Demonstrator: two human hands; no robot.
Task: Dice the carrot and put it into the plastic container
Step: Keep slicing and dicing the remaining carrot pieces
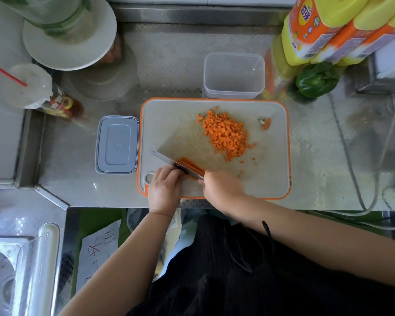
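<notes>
A heap of diced carrot [227,134] lies in the middle of the orange-rimmed cutting board [271,156]. Carrot strips [191,164] lie at the board's near left. My left hand [165,185] holds them down with curled fingers. My right hand [221,189] grips the handle of a knife [169,159], whose blade lies across the strips. A carrot end scrap [266,123] sits at the board's far right. The clear plastic container [234,75] stands behind the board with nothing in it.
A grey lid [117,144] lies left of the board. A green pepper [315,79] and yellow bottles [328,30] stand at the back right. A white plate [70,42], a cup with a straw [29,85] and a sauce bottle [64,106] are at the back left. A sink [7,274] is near left.
</notes>
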